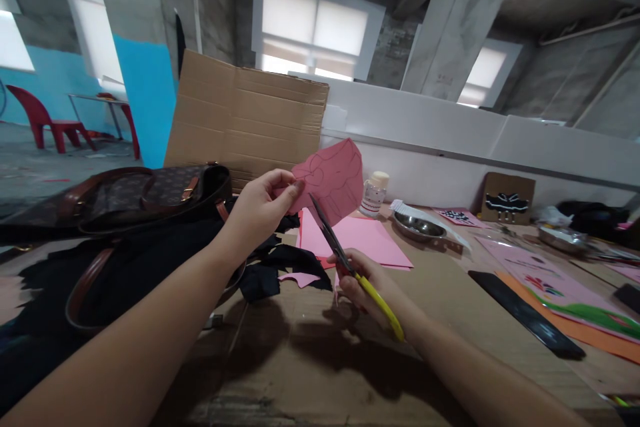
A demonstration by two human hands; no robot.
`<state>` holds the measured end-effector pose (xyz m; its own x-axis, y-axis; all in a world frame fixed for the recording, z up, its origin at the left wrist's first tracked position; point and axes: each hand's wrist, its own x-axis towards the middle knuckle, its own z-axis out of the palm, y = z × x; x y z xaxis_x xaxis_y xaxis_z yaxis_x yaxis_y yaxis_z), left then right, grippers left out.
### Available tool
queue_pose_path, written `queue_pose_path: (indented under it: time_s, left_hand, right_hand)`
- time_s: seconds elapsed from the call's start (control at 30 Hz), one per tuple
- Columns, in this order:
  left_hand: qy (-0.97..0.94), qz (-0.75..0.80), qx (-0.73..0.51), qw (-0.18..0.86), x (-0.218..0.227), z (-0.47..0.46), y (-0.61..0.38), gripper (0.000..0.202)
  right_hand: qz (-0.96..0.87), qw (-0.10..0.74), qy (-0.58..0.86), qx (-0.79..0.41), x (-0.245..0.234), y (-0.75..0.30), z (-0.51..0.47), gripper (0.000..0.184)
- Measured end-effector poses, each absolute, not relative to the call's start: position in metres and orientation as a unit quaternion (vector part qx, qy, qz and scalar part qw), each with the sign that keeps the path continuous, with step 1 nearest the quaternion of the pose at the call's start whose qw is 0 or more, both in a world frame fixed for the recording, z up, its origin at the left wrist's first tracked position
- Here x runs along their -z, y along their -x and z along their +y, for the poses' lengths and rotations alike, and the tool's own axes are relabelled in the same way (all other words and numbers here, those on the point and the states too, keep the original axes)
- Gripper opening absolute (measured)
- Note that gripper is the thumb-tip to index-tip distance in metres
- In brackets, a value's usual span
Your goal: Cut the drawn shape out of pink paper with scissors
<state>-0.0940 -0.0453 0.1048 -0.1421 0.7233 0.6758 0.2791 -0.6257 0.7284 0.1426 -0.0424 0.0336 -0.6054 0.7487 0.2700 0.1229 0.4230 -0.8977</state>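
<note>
Between the thumb and fingers of my left hand (267, 203) is the left end of a pink sheet of paper (343, 173), held up above the table. Dark drawn outlines, one like a heart, run across it. My right hand (367, 280) is closed around the yellow-handled scissors (377, 300). Their dark blades (327, 230) point up and left at the paper's lower edge; I cannot tell if they are cutting into it. Below lie black fabric scraps (285, 267), a pink paper scrap (300, 278) and larger pink sheets (370, 240).
A brown patterned handbag (170, 190) lies at left before an upright cardboard sheet (245, 120). Behind the paper stand a bottle (375, 193) and a metal bowl (417, 227). At right are a black phone-like slab (525, 313) and a decorated pink sheet (550, 280).
</note>
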Motion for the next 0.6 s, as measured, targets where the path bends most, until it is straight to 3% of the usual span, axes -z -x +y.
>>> queue_pose_path:
  time_s: [0.37, 0.6]
  left_hand:
    - [-0.63, 0.397, -0.644, 0.177, -0.1088, -0.048, 0.0919, 0.033]
    - [-0.638, 0.398, -0.639, 0.162, -0.106, -0.0454, 0.0951, 0.028]
  right_hand:
    - [-0.768, 0.338, 0.281, -0.466, -0.0352, -0.143, -0.0436, 0.049]
    - [-0.768, 0.342, 0.291, -0.456, -0.0364, -0.1421, -0.0443, 0.041]
